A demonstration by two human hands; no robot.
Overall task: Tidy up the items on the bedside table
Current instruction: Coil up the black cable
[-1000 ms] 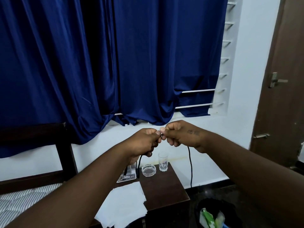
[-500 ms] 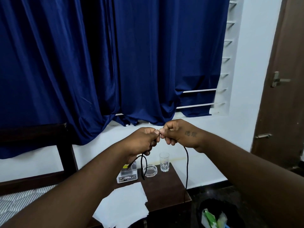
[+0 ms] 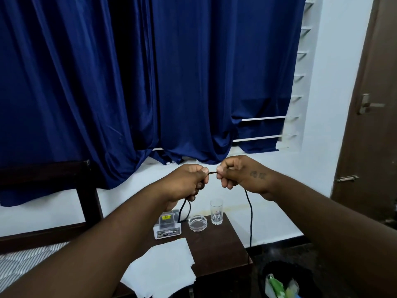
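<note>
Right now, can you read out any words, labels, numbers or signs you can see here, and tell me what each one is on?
Nothing here can be read for certain.
Small white box on the bedside table: a printed strip on its front, too blurred to read.
Yellow sticker on that box: dark print, too small to read.
Right hand: a small dark mark on its back, not legible.
Drinking glass: a faint design, no readable text.

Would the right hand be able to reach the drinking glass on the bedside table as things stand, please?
Probably not yet: the right hand is shut on the black cord. The glass stands unobstructed below it, beside the ashtray.
</note>
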